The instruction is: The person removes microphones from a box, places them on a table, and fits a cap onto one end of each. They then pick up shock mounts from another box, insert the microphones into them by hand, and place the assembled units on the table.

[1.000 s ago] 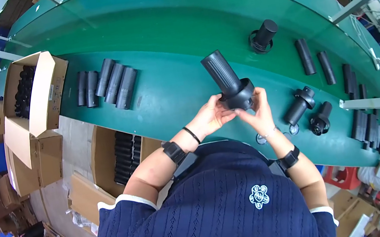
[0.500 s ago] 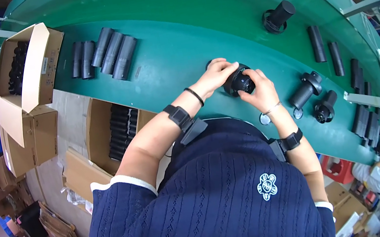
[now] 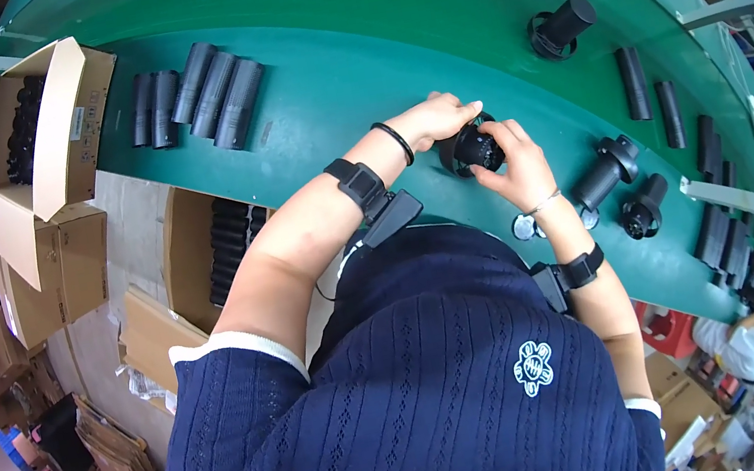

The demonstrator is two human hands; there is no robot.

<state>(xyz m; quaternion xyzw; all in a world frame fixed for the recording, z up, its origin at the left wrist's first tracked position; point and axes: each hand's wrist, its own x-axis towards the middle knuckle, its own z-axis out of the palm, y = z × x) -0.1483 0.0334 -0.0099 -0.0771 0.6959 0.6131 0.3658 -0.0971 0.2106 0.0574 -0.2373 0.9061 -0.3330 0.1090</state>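
we grip the black flanged part (image 3: 473, 148) between both hands, left hand (image 3: 439, 116) above, right hand (image 3: 515, 173) below, its axis pointing toward us.

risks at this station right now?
1. Both hands, left hand and right hand, grip the black flanged part above the green belt; a slip could drop it onto the belt.
2. Two finished black parts lie just beside the right hand; an elbow or wrist could knock them.
3. The loose black tubes are round and may roll on the belt toward the open carton.
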